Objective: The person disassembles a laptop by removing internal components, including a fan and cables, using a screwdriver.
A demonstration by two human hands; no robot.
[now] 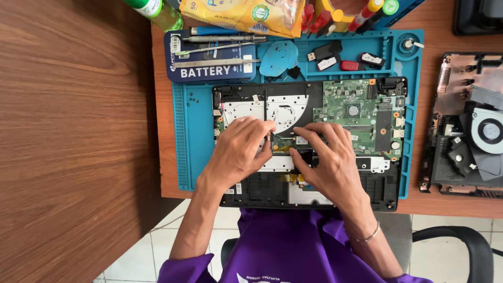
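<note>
Both hands' fingers [264,127] press together on a small green board [283,142] lying between them.

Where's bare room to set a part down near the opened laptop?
Left strip of the blue mat, between its ribbed edge and the opened laptop. Crowded: the mat's top trays with tools and flash drives, and the laptop's middle under the left hand and right hand.

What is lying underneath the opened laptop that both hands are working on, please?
A blue repair mat lies under the opened laptop, showing along the left, top and right edges. The mat directly beneath the laptop is covered, and the left hand and right hand hide the laptop's middle.
</note>
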